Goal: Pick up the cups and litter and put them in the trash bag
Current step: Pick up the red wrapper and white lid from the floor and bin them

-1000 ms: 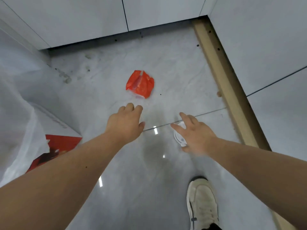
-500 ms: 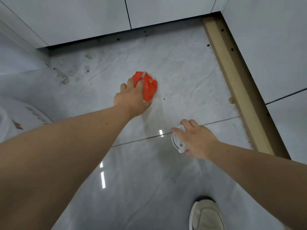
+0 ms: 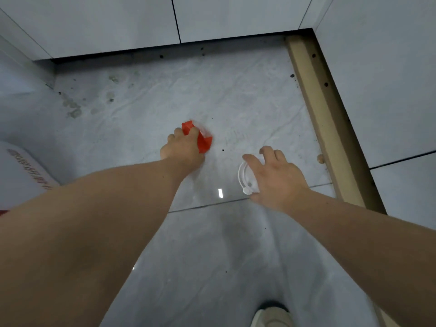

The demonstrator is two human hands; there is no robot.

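- The grey tiled floor [image 3: 236, 256] is seen filling the view, with pale wall panels [image 3: 106, 22] met at twelve o'clock and a tan wooden strip [image 3: 330, 128] run along the edge from one to three o'clock.
- A white bag with red print [image 3: 21, 175] is caught at the nine o'clock edge, well apart from both hands; only part of it is shown.
- A pale shoe [image 3: 271, 318] is glimpsed at six o'clock, cut off by the frame.
- The left hand [image 3: 182, 149] is stretched out to just above centre and is laid over the red wrapper, fingers [image 3: 194, 132] curled down onto it in a closing grasp; whether the wrapper is lifted off the tile cannot be told.
- The right hand [image 3: 276, 178] is held at about three o'clock from the left hand, fingers bent around a white plastic lid, thumb pointed towards the wrapper.
- The white plastic lid [image 3: 243, 175] is gripped by its edge, its rim shown at the nine o'clock side of the right palm; the rest is hidden behind the hand.
- The crumpled red wrapper [image 3: 204, 141] is found on the floor under the left fingertips, its free corner poking out at three o'clock of that hand, near but apart from the lid.
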